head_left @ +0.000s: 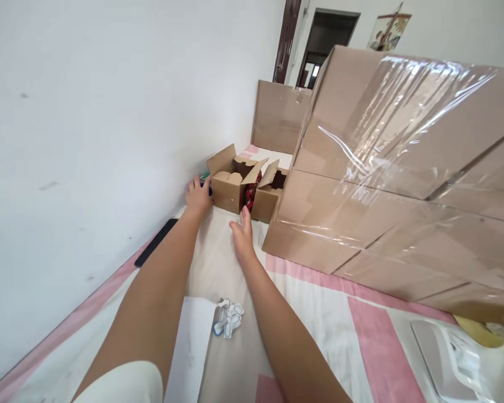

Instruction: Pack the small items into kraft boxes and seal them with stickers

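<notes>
My left hand (198,196) reaches forward to the left side of a small open cardboard box (232,184), its fingers curled over a dark blue thing that is mostly hidden. My right hand (242,235) lies flat on the bedsheet with fingers stretched out, just in front of the gap between that box and a second small open box (269,196). Something red and patterned (250,195) shows between the two boxes.
Big tape-wrapped cardboard cartons (386,184) fill the right side, with another carton (277,115) behind. A black phone (155,242) lies by the white wall. White paper (189,347) and small labels (228,318) lie near me on the pink-striped sheet (361,319).
</notes>
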A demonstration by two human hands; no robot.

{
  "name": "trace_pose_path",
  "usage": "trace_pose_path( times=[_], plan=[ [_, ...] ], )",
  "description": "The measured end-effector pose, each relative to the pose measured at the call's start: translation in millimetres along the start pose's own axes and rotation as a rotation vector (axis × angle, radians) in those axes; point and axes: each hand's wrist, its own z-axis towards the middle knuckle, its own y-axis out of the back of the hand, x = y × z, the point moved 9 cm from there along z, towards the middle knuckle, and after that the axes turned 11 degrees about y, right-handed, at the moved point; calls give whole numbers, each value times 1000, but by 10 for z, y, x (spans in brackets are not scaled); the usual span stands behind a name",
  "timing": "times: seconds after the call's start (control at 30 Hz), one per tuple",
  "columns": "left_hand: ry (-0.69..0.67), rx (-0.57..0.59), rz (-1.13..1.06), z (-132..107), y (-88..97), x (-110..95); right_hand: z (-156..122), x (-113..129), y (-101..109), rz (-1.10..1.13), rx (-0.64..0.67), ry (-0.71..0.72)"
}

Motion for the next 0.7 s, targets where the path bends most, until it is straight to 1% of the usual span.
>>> trace_pose_path(
  times=[0.07,0.13,0.27,0.4,0.53,0.6,0.7],
  plan=[
    [8,-37,-1,50,-47,-19,33,-22,23,30,-15,-10],
    [6,-66,-16,67,-56,-35,73,-45,62,49,-28,-20],
    [-24,-60,-60,13,14,11,120,-72,92,76,-4,-51],
    [-28,-19,-121,-132,182,187,98,-24,47,59,24,-40],
    [53,-13,-226,-259,333,405,69,64,-28,4,79,5],
    [99,0,-310,-265,340,489,67,74,-23,-7,80,-6],
    [178,45,-471,-177,241,577,85,60,2,-75,84,-12]
  ],
)
